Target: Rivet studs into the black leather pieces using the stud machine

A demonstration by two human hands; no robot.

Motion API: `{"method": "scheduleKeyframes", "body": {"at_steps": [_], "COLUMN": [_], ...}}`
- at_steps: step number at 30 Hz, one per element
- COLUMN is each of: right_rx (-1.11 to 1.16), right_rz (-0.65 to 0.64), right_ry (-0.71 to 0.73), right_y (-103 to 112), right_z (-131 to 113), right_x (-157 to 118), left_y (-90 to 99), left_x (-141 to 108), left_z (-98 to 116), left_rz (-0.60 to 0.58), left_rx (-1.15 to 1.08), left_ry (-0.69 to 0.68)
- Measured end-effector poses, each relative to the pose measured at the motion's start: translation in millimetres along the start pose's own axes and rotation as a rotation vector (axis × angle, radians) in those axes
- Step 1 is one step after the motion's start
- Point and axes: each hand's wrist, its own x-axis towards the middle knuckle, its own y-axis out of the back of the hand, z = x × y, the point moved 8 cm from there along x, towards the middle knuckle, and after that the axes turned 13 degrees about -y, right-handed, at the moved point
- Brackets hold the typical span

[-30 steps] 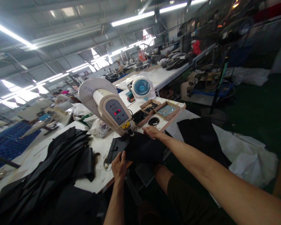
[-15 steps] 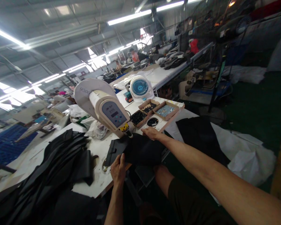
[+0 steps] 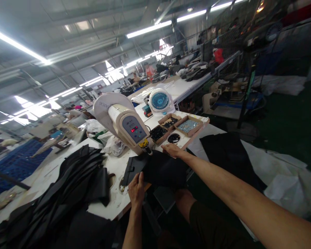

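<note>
A black fabric piece (image 3: 167, 171) lies across the table's front edge beneath the head of a white press machine (image 3: 125, 121). My left hand (image 3: 137, 188) pinches its near left edge, thumb on top, close to a small dark fitting (image 3: 131, 169) on the piece. At the far right edge, my right hand (image 3: 172, 150) has its fingers closed on the fabric; the fingertips are partly hidden. The machine's dark tip (image 3: 149, 151) comes down at the fabric's upper edge, between the two hands. Red digits glow on its display (image 3: 133, 129).
Left of the machine lies a heap of black fabric pieces (image 3: 75, 176). Behind my right hand are cardboard trays of dark parts (image 3: 158, 133) and silvery parts (image 3: 188, 125), a round dark dish (image 3: 173, 138) and a small fan (image 3: 160, 101). More black fabric (image 3: 229, 155) hangs at right.
The whole view has shifted slightly, so things sit further right and lower. The machine's display has lit up red. Both hands keep their hold on the fabric, with little movement against it.
</note>
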Motion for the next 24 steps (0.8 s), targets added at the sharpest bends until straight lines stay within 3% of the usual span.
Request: {"method": "scheduleKeyframes", "body": {"at_steps": [24], "right_rx": [-0.024], "right_rz": [0.032], "right_ry": [-0.076], "right_y": [8.0], "right_z": [-7.9], "right_x": [-17.0], "left_y": [0.7], "left_x": [-0.1], "left_z": [7.3], "left_rz": [-0.005], "left_rx": [0.028], "left_ry": [-0.047]}}
